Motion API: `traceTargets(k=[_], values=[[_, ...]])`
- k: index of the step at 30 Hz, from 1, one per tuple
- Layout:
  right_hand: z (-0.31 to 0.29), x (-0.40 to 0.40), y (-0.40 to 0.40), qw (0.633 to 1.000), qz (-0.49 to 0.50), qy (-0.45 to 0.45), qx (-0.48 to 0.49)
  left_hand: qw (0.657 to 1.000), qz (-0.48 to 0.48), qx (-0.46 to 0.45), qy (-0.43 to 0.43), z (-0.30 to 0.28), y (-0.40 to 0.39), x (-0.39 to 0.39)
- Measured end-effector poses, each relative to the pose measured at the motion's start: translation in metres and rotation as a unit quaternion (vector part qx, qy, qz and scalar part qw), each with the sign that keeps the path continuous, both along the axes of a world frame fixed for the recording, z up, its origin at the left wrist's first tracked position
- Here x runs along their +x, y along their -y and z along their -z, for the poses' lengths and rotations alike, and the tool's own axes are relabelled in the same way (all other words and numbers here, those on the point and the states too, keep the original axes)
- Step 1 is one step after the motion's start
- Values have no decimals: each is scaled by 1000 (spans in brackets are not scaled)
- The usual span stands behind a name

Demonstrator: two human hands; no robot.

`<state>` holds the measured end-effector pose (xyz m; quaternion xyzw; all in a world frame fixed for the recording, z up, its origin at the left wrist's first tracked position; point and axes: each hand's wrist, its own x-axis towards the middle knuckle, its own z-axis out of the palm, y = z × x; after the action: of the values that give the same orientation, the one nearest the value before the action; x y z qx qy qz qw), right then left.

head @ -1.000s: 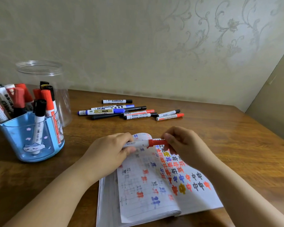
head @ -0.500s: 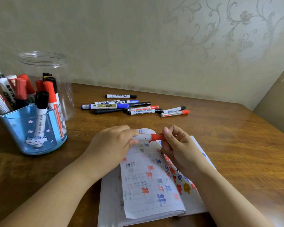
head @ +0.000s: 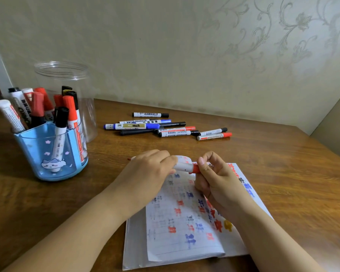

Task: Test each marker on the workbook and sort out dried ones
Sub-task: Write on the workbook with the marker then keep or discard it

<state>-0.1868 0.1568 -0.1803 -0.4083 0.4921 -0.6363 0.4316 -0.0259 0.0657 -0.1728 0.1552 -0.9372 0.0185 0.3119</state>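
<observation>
1. The left hand (head: 147,171) grips the white barrel of a red marker (head: 185,167) held level just above the workbook (head: 185,232); the right hand (head: 214,177) pinches its red cap.
2. Advice: pull the cap straight off along the barrel, keeping the barrel steady, then test the tip on a bare patch of page.
3. Beyond lie the tested markers (head: 171,128) in a loose row, well apart from the blue holder (head: 47,154) of upright ones.
4. Against the earlier frames, the right hand's fingers have closed further over the cap, leaving less red showing.
</observation>
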Motion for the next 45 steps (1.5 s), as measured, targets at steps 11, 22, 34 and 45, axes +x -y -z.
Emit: traceTargets(k=[11, 22, 34, 45], values=[[-5, 2, -4, 981, -139, 128, -37, 999, 26, -1, -48, -5, -9, 0], [-24, 9, -11, 989, -25, 145, 2, 991, 7, 114, -73, 1, -10, -10], [-42, -13, -46, 978, 134, -161, -6, 994, 11, 96, -40, -15, -23, -22], [-34, -24, -80, 941, 174, -284, 56, 987, 62, 146, 21, -25, -56, -52]])
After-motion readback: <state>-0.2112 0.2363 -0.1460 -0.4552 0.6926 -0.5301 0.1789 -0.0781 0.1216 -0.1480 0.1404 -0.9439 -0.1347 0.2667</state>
